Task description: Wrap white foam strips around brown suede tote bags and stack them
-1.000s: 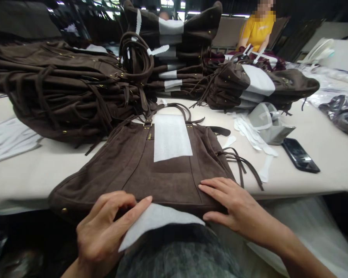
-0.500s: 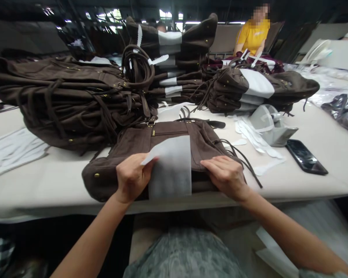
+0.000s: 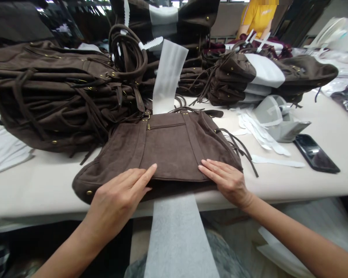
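A dark brown handbag (image 3: 171, 150) lies flat on the table, its zipped side up and its bottom edge towards me. My left hand (image 3: 121, 199) rests on the lower left of the bag with fingers stretched out. Near the lower right corner, my right hand (image 3: 224, 179) lies with straight fingers on the leather; its thumb is hidden. A white foam strip (image 3: 176, 235) hangs from under the bag over the table edge towards my lap. Beyond the bag, a white strip end (image 3: 169, 73) stands up; the stretch between is covered by the bag.
Brown bags (image 3: 66, 92) are heaped at the left, with another stack (image 3: 234, 81) at the back right. A tape dispenser (image 3: 275, 119), white paper pieces (image 3: 255, 129) and a phone (image 3: 316, 152) lie on the right. A person in a yellow shirt (image 3: 258, 17) is across the table.
My left hand has let go of the white strip's end. The strip no longer covers the bag's front; one end hangs towards me, the other rises behind. Both hands now lie on the bag.
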{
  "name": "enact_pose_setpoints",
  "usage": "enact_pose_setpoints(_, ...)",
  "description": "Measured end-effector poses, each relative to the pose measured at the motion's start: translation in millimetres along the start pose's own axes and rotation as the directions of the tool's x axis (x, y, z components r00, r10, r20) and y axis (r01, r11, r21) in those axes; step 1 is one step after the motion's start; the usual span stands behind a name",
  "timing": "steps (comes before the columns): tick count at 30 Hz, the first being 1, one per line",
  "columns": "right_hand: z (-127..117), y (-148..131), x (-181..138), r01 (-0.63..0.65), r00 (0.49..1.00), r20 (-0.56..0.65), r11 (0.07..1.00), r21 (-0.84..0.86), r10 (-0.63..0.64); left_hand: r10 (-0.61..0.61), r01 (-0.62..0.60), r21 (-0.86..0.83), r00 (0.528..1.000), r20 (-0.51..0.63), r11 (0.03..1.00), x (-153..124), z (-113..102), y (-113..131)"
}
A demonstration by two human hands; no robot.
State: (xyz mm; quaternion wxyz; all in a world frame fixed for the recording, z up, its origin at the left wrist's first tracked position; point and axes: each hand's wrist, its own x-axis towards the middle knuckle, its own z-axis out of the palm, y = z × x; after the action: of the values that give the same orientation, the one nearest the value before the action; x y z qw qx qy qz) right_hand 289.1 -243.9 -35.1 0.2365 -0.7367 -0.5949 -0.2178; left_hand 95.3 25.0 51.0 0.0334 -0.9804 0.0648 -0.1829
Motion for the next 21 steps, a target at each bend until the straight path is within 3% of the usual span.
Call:
enact_pose_setpoints(4, -3, 3, 1, 0.002, 1.000, 0.028, 1.000, -0.029, -0.001, -0.042, 0.027, 0.189, 0.996, 0.079, 0.982, -3, -9, -21)
enact_pose_setpoints(7, -10, 5, 0, -0.023, 0.999, 0.027, 0.995, -0.092, 0.026, 0.049, -0.058, 0.171, 0.997, 0.056, 0.983, -22, -10, -39)
enact_pose_setpoints(9, -15, 7, -1, -0.075, 0.996, 0.028, 0.985, -0.155, 0.080, 0.152, -0.154, 0.137, 0.988, 0.029, 0.979, -40, 0, -40)
enact_pose_setpoints(11, -19, 9, -4, -0.115, 0.991, 0.049, 0.973, -0.202, 0.127, 0.176, -0.168, 0.117, 0.983, -0.060, 0.979, -58, 18, -33)
enact_pose_setpoints(15, -20, 17, -14, -0.098, 0.983, 0.131, 0.977, -0.191, 0.124, 0.048, -0.041, 0.036, 0.979, -0.197, 0.999, -82, 49, -14)
enact_pose_setpoints(21, -32, 18, -18, -0.038, 0.960, 0.277, 0.999, -0.031, 0.045, -0.024, 0.027, 0.024, 0.994, -0.103, 0.999, -86, 47, -8)
